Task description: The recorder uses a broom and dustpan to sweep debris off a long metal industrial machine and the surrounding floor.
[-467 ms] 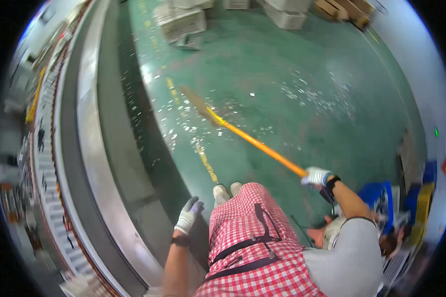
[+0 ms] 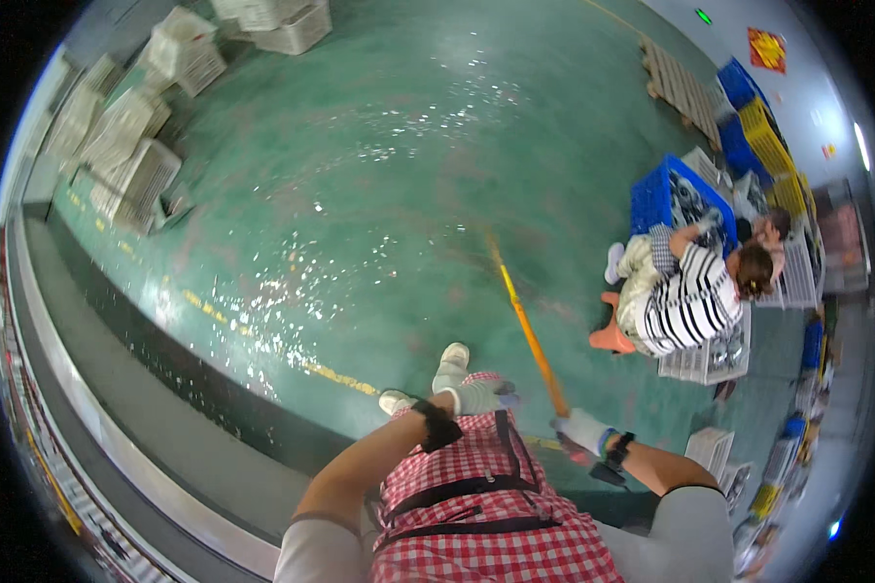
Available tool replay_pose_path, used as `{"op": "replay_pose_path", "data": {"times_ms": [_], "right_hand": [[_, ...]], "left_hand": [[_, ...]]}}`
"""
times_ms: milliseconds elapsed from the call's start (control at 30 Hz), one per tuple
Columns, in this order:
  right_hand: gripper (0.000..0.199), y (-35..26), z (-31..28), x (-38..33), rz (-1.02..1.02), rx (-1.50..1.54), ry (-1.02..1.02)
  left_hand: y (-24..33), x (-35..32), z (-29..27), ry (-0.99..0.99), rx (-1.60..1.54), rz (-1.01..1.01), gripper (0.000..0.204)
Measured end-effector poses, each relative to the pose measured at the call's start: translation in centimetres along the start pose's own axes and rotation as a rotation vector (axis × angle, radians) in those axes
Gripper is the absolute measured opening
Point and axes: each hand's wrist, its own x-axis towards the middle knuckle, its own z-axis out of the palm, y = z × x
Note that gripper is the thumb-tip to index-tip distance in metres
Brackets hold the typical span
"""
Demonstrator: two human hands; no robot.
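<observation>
My right hand (image 2: 585, 434), in a white glove, is closed round the upper end of a broom (image 2: 527, 335) with an orange-yellow handle. The handle slants away across the green floor, and its far end is too blurred to make out the head well. My left hand (image 2: 483, 394), also gloved, lies across the front of my red checked apron, apart from the handle. Its fingers are loosely stretched to the right and hold nothing. Small white scraps (image 2: 272, 291) are scattered over the floor left of the broom, with another patch (image 2: 437, 121) further off.
At right a person (image 2: 695, 296) in a striped top sits low beside a blue crate (image 2: 656, 199). White crates (image 2: 146, 180) stand stacked at far left. A long conveyor (image 2: 126, 369) runs along my left. A wooden pallet (image 2: 676, 87) lies by the far right wall.
My view has turned to the right, bringing the seated person and crates into sight. The broom's far end has swung rightward over the floor. My left hand has moved in front of my apron.
</observation>
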Motion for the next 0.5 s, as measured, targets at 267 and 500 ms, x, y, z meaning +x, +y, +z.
{"op": "replay_pose_path", "data": {"times_ms": [267, 500], "right_hand": [[0.023, -2.7, 6.4, 17.9, -0.418, 0.388, -0.093], [0.031, -9.3, 5.8, 24.3, -0.209, 0.993, -0.252]], "left_hand": [[-2.0, 8.9, 0.5, -0.267, -0.654, -0.799, 0.054], [-3.4, 2.8, -4.9, 0.205, -1.882, -1.019, 0.03]]}}
